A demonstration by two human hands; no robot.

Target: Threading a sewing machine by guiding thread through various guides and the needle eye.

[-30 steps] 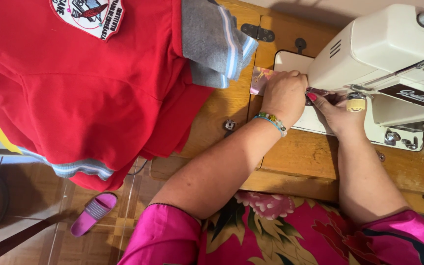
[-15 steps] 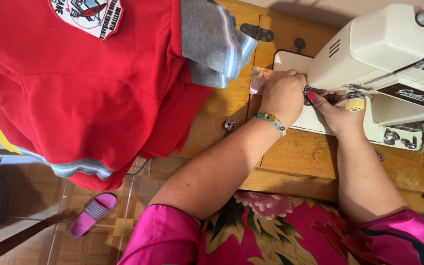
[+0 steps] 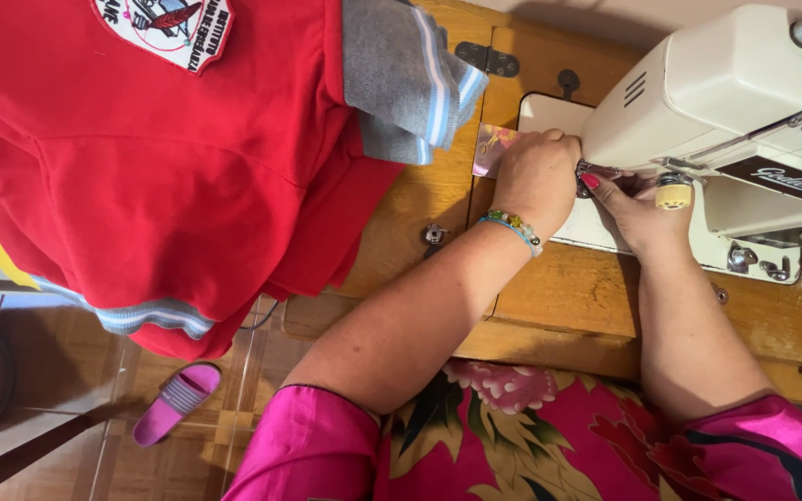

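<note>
While the red shirt (image 3: pixel 141 176) with its grey striped collar sits untouched in a heap on the left of the wooden table (image 3: pixel 596 306), all the fiddling is at the cream sewing machine (image 3: pixel 726 102) — no fabric under it yet, I reckon. Left hand (image 3: pixel 536 181) is curled by the needle area; right hand (image 3: pixel 638 209) pinches something tiny there — can't tell what.

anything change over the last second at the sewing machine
Almost nothing. Both hands stay close together at the needle area of the cream sewing machine: the left hand rests on the machine bed and the right hand stays beside it with its fingertips at the presser foot. Nothing was picked up or let go. The red shirt still hangs over the wooden table.
</note>
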